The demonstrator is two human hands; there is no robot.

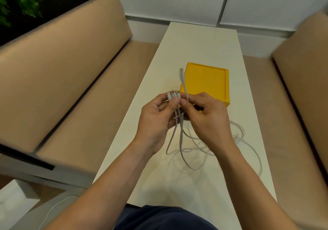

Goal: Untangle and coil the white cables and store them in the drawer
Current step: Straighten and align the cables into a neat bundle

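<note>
My left hand point(156, 118) grips a bunch of white cable ends, several plugs point(173, 94) sticking up side by side above its thumb. My right hand point(204, 112) pinches one more white cable end point(182, 80), which rises in front of the yellow drawer box point(205, 82). Below both hands the white cables point(200, 148) hang in loose tangled loops and spread over the table to the right. The yellow box stands on the narrow white table point(204, 39), just beyond my hands; its front is hidden behind them.
Tan cushioned benches point(74, 80) run along both long sides of the table, the right one point(301, 80) close to the cable loops. A white wall stands past the far table end. Another thin white cable point(53, 210) lies on the floor at lower left.
</note>
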